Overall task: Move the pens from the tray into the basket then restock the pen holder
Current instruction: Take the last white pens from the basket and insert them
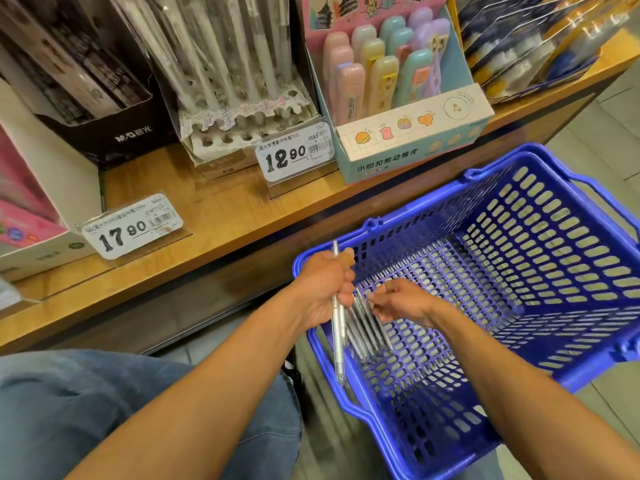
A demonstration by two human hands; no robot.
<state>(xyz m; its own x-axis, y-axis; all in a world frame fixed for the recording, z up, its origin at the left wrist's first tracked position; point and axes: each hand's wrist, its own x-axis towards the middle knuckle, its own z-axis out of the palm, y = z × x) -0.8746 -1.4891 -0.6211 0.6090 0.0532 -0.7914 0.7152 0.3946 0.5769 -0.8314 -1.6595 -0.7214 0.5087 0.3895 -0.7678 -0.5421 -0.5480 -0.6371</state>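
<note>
The left hand (323, 282) grips a pen (336, 313) at the basket (519, 258) corner, long axis running toward the person. The right hand (403, 299) pinches a bundle of pens (367, 323) just beside it, low inside. The holder (242, 133) stands up-left on the shelf (214, 206), nearer the left hand.

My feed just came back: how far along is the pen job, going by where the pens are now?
Done: pens lie in the blue basket, so the move from the tray seems made. In hand: the left hand grips one or two white pens over the basket; the right hand reaches at the pile. Left: the pen holder on the shelf shows empty front holes, so restocking is pending.
</note>
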